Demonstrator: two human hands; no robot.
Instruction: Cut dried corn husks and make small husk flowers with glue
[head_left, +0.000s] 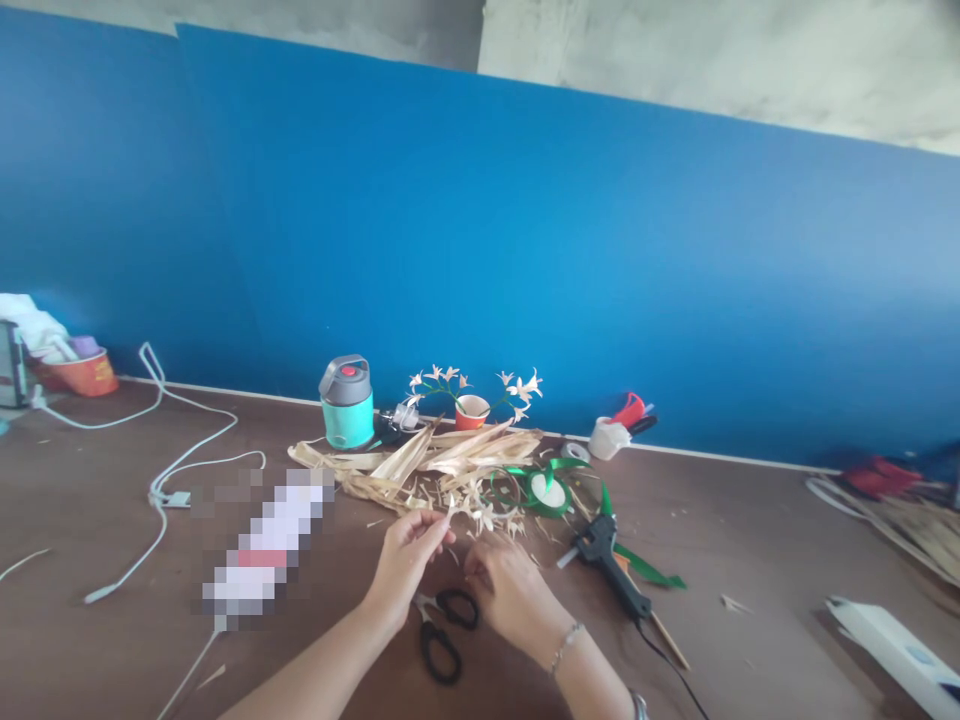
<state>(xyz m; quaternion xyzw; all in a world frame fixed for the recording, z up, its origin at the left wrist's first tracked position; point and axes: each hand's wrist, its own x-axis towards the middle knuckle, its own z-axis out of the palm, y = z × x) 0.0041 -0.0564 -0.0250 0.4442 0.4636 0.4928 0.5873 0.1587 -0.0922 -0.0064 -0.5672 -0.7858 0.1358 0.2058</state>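
i see a brown table (772,530), dry husks (409,450) across its far middle. my right hand (506,585) curls loosely; i can't tell if it holds anything. my left hand (411,555) is pinched closed. a glue gun (601,542) lies right, scissors (430,628) near, and 1 pale sliver (452,507) sits mid-scene in my left pinch.

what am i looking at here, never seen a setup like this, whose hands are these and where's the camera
There is no machine: these are a person's bare left hand and right hand. The one picture comes from a camera worn on that person's head, looking forward and down. On the brown table lie dry husks, scissors, a glue gun and green ribbon; a flask stands farther back. The left hand pinches a small pale piece; whether the right holds anything, I can't tell.
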